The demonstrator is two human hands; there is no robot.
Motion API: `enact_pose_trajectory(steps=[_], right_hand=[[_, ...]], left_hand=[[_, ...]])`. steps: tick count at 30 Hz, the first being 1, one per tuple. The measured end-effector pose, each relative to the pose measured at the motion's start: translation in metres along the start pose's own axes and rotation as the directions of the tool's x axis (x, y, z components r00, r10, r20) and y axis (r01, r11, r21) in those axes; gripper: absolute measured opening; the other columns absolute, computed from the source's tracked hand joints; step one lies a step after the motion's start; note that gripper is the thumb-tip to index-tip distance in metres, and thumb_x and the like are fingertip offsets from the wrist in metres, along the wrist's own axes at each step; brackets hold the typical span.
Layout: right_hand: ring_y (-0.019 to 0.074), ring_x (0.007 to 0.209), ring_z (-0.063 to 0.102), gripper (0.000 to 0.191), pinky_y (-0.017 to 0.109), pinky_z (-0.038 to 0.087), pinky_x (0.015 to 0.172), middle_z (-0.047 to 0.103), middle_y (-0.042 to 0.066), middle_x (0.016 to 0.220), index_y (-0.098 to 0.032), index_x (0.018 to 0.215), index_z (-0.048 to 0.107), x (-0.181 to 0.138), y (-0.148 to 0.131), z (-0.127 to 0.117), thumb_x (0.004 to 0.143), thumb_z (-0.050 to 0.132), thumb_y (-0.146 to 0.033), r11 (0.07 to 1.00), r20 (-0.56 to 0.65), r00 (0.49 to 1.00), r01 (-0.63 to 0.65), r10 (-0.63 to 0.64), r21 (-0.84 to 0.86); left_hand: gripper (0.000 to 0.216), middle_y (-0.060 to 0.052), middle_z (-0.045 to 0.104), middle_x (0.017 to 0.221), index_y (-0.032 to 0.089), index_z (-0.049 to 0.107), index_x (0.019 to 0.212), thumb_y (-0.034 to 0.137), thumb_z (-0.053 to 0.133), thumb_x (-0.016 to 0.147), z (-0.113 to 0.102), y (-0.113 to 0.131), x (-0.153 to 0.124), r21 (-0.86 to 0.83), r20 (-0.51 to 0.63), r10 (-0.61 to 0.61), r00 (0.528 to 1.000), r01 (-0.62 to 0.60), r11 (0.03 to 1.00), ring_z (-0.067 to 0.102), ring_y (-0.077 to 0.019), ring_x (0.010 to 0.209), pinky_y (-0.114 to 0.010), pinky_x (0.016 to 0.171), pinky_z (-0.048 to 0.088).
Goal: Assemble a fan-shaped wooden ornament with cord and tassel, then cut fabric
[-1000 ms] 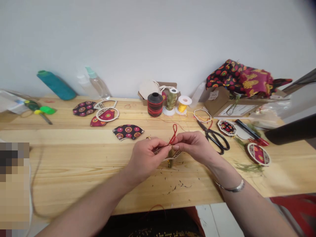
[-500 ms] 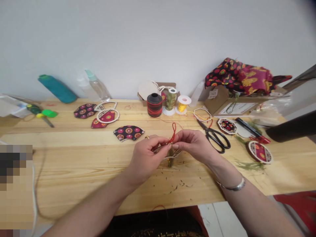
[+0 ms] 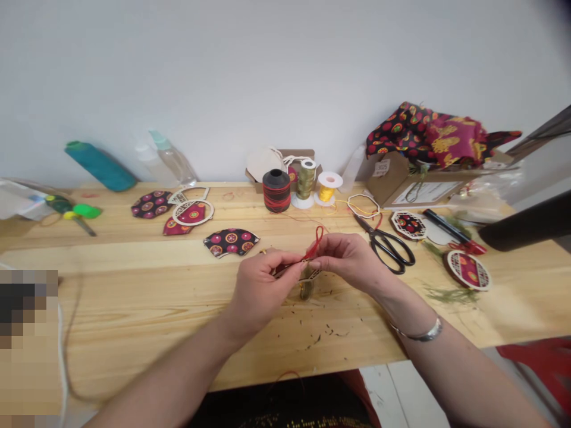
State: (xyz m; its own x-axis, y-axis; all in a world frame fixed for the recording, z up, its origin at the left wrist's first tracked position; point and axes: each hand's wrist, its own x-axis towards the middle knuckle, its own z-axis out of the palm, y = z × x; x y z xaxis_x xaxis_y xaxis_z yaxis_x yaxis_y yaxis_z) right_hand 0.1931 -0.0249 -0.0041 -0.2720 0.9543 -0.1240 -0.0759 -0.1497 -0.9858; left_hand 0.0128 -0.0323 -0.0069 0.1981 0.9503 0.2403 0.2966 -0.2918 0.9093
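My left hand (image 3: 261,285) is closed, pinching a small ornament with a pale cut-out frame (image 3: 314,276) between thumb and fingers. Its shape is partly hidden behind the hands. Below it hangs an olive-green tassel (image 3: 306,290). A red cord loop (image 3: 318,239) stands up from the ornament's top edge. At the base of that loop, my right hand (image 3: 348,261) is closed, thumb and forefinger pressed together on the red cord. The fingertips of both hands almost meet there.
Black-handled scissors (image 3: 390,246) lie right of my right hand. A fan-shaped patterned piece (image 3: 232,242) is left of my hands. Thread spools (image 3: 276,191) stand behind, near a fabric-topped box (image 3: 419,187). Finished-looking ornaments (image 3: 468,270) lie at right. Dark scraps (image 3: 328,330) dot the table.
The red loop now leans further to the right, and the ornament has tilted slightly between my fingers. Both hands keep nearly the same place and grip. The view has shifted a little.
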Motion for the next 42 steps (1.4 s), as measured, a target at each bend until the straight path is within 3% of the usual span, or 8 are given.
enact_pose_trajectory(steps=[11, 22, 27, 34, 42], right_hand=[[0.0127, 0.065, 0.061, 0.013, 0.029, 0.048, 0.063, 0.068, 0.003, 0.072, -0.017, 0.070, 0.073, 0.0005, 0.0021, -0.0031, 0.066, 0.080, -0.028, 0.982, -0.044, 0.992, 0.109, -0.118, -0.155], [0.0112, 0.063, 0.059, 0.011, 0.027, 0.046, 0.060, 0.066, 0.001, 0.070, -0.019, 0.067, 0.073, -0.0004, 0.0006, -0.0047, 0.065, 0.080, -0.028, 0.976, -0.058, 0.987, 0.141, -0.152, -0.169], [0.0109, 0.062, 0.058, 0.011, 0.026, 0.046, 0.059, 0.065, 0.001, 0.068, -0.018, 0.067, 0.073, -0.0008, -0.0023, -0.0040, 0.066, 0.079, -0.027, 0.974, -0.074, 0.983, 0.151, -0.165, -0.167], [0.0118, 0.062, 0.057, 0.015, 0.027, 0.045, 0.058, 0.065, 0.001, 0.068, -0.019, 0.066, 0.073, 0.0000, -0.0019, -0.0048, 0.065, 0.080, -0.032, 0.964, -0.093, 0.975, 0.182, -0.203, -0.194], [0.0119, 0.063, 0.056, 0.014, 0.028, 0.044, 0.059, 0.065, 0.001, 0.069, -0.020, 0.067, 0.073, 0.0011, 0.0009, -0.0056, 0.066, 0.079, -0.032, 0.957, -0.095, 0.973, 0.186, -0.211, -0.224]], left_hand=[[0.006, 0.001, 0.073, 0.065, 0.019, 0.075, 0.076, 0.017, 0.070, 0.073, -0.0027, 0.0050, 0.0031, -0.006, 0.010, -0.013, 1.000, 0.013, 1.000, 0.061, -0.0092, 0.053, -0.018, 0.048, 0.048], [0.010, 0.001, 0.067, 0.058, 0.020, 0.073, 0.069, 0.025, 0.068, 0.076, -0.0037, -0.0010, 0.0030, 0.076, 0.020, 0.051, 0.998, -0.053, 0.996, 0.054, -0.0087, 0.050, -0.019, 0.046, 0.043], [0.011, 0.004, 0.062, 0.051, 0.018, 0.071, 0.065, 0.026, 0.072, 0.073, -0.0031, 0.0027, 0.0061, 0.070, -0.007, 0.025, 1.000, -0.024, 0.997, 0.049, -0.0072, 0.045, -0.018, 0.042, 0.039], [0.011, -0.001, 0.075, 0.071, 0.021, 0.075, 0.081, 0.023, 0.076, 0.070, -0.0016, 0.0037, 0.0072, -0.041, 0.038, -0.020, 0.999, 0.022, 0.999, 0.064, -0.0114, 0.057, -0.020, 0.051, 0.052], [0.011, -0.002, 0.077, 0.077, 0.018, 0.074, 0.082, 0.014, 0.066, 0.076, -0.0019, 0.0077, 0.0055, -0.141, 0.054, 0.006, 0.999, 0.001, 0.990, 0.070, -0.0129, 0.066, -0.022, 0.061, 0.058]])
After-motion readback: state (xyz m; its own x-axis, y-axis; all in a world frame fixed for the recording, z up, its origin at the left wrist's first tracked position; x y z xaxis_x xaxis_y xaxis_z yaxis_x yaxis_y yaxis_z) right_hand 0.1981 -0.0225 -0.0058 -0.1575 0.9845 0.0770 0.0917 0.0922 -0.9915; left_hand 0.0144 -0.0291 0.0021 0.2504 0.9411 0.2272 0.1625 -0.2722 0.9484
